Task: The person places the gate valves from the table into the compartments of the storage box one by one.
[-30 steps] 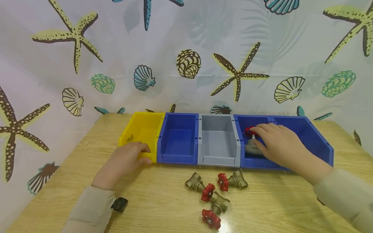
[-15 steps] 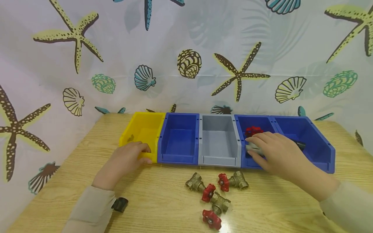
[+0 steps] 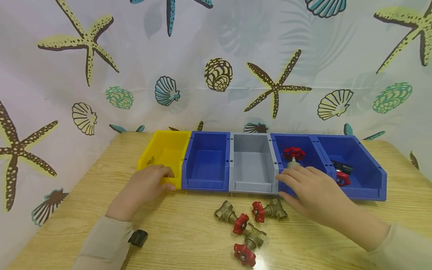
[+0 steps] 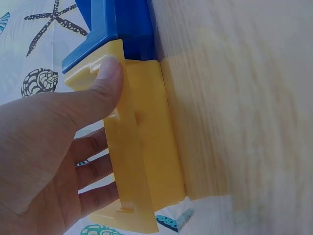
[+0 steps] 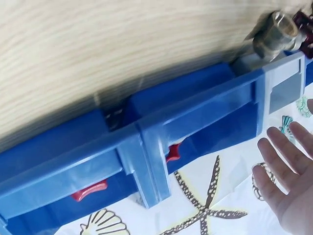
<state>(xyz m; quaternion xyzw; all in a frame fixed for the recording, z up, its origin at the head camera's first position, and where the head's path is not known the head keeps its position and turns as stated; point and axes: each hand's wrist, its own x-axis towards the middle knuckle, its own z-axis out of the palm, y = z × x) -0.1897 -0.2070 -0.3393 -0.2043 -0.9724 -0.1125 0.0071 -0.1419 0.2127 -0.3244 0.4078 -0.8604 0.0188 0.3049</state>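
My left hand (image 3: pixel 143 189) grips the front wall of the yellow bin (image 3: pixel 173 150) at the row's left end. In the left wrist view its thumb (image 4: pixel 110 76) lies on the outer face of the lip, with several fingers behind it. My right hand (image 3: pixel 314 193) hovers at the front of a blue bin (image 3: pixel 310 144), holding nothing; its fingers (image 5: pixel 288 152) extend loosely in the right wrist view. Inside that bin stands a valve with a red handwheel (image 3: pixel 294 153); the hand hides its lower part.
Left of that bin are a grey bin (image 3: pixel 253 161) and another blue bin (image 3: pixel 207 161). The rightmost blue bin (image 3: pixel 368 168) contains a red handwheel (image 3: pixel 342 179) and a black piece (image 3: pixel 342 166). Brass valves with red handwheels (image 3: pixel 278 208) (image 3: pixel 225 212) (image 3: pixel 254 235) lie on the wooden table (image 3: pixel 182 232).
My right hand has let go of the valve in the blue bin and drawn back toward me, over the bin's front edge. My left hand stays on the yellow bin.
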